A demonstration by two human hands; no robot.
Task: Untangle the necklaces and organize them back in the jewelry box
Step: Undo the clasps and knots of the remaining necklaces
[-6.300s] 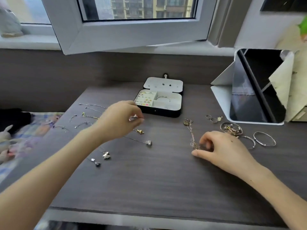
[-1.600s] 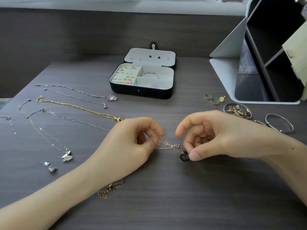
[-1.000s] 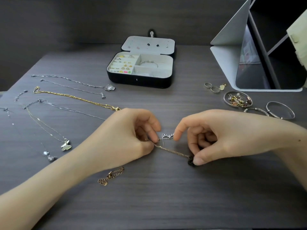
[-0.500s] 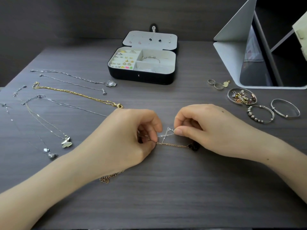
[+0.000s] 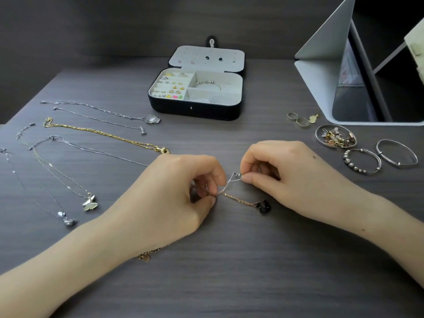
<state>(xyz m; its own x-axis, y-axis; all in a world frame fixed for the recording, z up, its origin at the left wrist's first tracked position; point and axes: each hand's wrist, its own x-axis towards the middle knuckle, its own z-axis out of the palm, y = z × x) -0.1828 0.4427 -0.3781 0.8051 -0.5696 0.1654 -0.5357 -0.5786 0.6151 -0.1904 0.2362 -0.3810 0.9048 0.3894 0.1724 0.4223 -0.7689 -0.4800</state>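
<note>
The open jewelry box [image 5: 195,109] holds rings [image 5: 182,75], earrings [image 5: 175,87] and a bangle [image 5: 207,83]. Left hand [image 5: 169,198] and right hand [image 5: 286,175] pinch tangled chains [image 5: 238,199], apparently two, one carrying a dark pendant [image 5: 263,206].

On the counter [image 5: 229,283] the tangled chains [image 5: 238,199] run between the hands, from the left hand [image 5: 174,198] to the right hand [image 5: 293,180], with a pendant [image 5: 264,206] on the near side of the right hand. Beyond the hands sits the jewelry box [image 5: 195,109]. Left of the left hand several necklaces [image 5: 152,120] lie side by side. Bangles [image 5: 352,165] lie right of the right hand, rings [image 5: 297,121] beyond it. A short chain [image 5: 146,255] lies under the left wrist.
</note>
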